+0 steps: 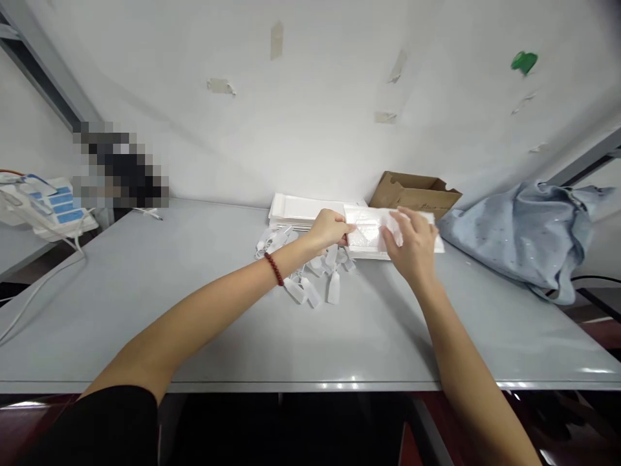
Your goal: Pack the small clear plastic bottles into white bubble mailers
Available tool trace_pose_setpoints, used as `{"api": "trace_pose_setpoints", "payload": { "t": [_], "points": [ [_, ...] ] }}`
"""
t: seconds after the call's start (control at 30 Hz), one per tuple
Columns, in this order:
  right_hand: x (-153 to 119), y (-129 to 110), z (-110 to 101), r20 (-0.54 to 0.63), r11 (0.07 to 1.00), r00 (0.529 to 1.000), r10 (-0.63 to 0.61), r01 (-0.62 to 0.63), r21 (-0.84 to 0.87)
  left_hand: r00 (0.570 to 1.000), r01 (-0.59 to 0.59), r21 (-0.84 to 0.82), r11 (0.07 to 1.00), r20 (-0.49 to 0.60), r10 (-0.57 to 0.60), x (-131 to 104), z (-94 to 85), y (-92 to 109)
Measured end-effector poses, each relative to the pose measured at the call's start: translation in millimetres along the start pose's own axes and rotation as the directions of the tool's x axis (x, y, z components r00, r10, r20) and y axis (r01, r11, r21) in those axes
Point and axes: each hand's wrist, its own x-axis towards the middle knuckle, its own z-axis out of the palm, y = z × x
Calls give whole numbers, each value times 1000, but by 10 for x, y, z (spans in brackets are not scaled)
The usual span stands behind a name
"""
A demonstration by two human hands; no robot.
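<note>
A white padded envelope (366,232) with a shiny, wrinkled surface is held between my two hands at the back of the table. My left hand (330,230), with a dark red bead bracelet at the wrist, pinches its left end. On the right part my right hand (412,243) grips it, thumb and curved fingers on the near face. Behind my left hand lies a stack of similar white envelopes (317,208). Several white, translucent tags with loops (310,291) lie loosely below and left of that hand. Some are hidden under my left forearm.
An open cardboard box (417,194) stands behind the envelope against the wall. To the right, a light blue fabric bag (524,230) slumps on the table (204,343). A white device with blue panels (58,204) and cables sits at far left, near a blurred-out person (121,165).
</note>
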Motion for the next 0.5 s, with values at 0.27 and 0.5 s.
{"api": "trace_pose_setpoints", "payload": {
  "t": [0.27, 0.5],
  "points": [
    [-118, 136, 227, 549, 997, 833, 74, -79, -16, 953, 243, 362, 900, 85, -292, 295, 129, 15],
    [-133, 210, 303, 504, 992, 856, 116, -124, -19, 945, 246, 453, 857, 85, -316, 387, 249, 73]
  ]
}}
